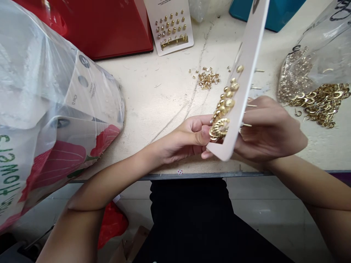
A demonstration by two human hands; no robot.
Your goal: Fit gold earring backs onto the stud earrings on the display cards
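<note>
A white earring card point(246, 76) is held up nearly edge-on above the table, with gold studs and hoops on its left face and thin posts sticking out of its right face. My left hand point(192, 138) grips the card's lower part, its thumb on the gold hoops point(220, 128). Behind the card, my right hand point(271, 131) is bent toward the posts; its fingertips are partly hidden, and what they hold cannot be made out. Small gold earring backs point(207, 79) lie in a pile on the table beyond my left hand.
A filled card point(175, 36) lies at the back beside a red box point(120, 29). The large printed bag point(90, 109) stands at left. Gold hoops point(323, 104) spill near a clear bag point(315, 65) at right. A teal object point(282, 14) is at the back; the table edge point(164, 176) is nearest.
</note>
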